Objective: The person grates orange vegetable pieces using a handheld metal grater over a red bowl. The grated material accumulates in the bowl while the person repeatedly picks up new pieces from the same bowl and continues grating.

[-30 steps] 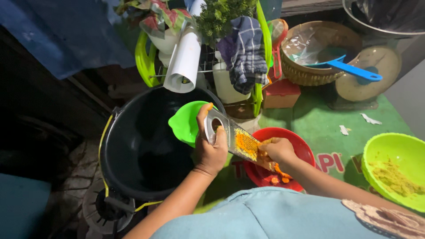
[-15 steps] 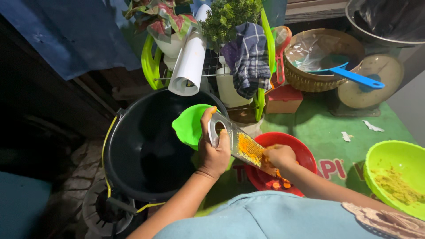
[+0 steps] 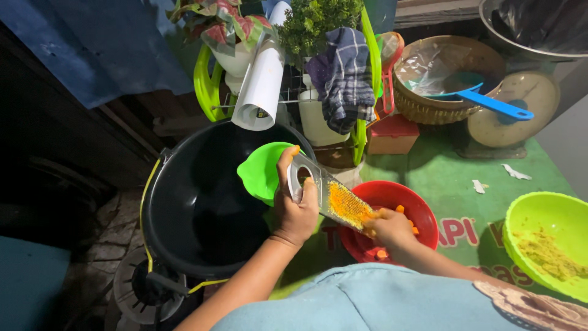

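from my feed i see two bare forearms with no sleeves, watch, bracelet or rings on them. the left hand [image 3: 296, 211] and right hand [image 3: 392, 230] are ungloved, fingertips smeared with orange pulp. nearest the camera is a light blue shirt [image 3: 361, 303], with a brownish patterned patch [image 3: 533, 309] at its right edge.
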